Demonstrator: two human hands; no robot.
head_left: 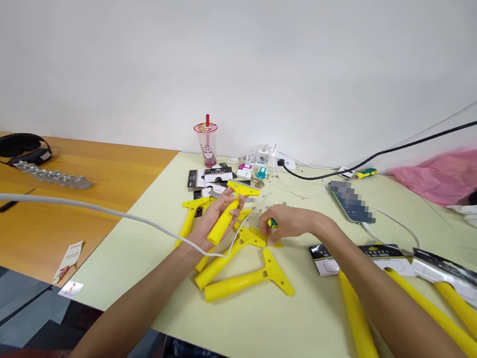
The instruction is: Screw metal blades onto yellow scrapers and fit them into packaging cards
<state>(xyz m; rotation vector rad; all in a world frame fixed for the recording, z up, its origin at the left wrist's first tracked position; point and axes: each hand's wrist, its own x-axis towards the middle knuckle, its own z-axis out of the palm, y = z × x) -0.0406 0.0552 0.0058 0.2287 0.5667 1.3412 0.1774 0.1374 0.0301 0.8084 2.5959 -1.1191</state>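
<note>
My left hand (215, 218) is closed around a yellow T-shaped scraper handle (225, 219), its wide head tilted up and away from me. Beside it, my right hand (287, 223) is closed with the fingers pointing down at the table; the green and yellow end of a screwdriver (272, 223) shows in its grip. Its fingertips are close to the table, and whether they pinch anything small is hidden. Under and around both hands lie several more yellow scraper handles, the nearest one (237, 284) flat on the table. Small screws lie scattered beyond my right hand.
A drink cup (207, 147) stands by the wall near black-and-white packaging (197, 179) and a power strip (292, 164). To the right are a phone (350, 202), another screwdriver (366, 173) and yellow scrapers (359, 325) with black-edged packaging. A white cable (139, 218) crosses before my left hand.
</note>
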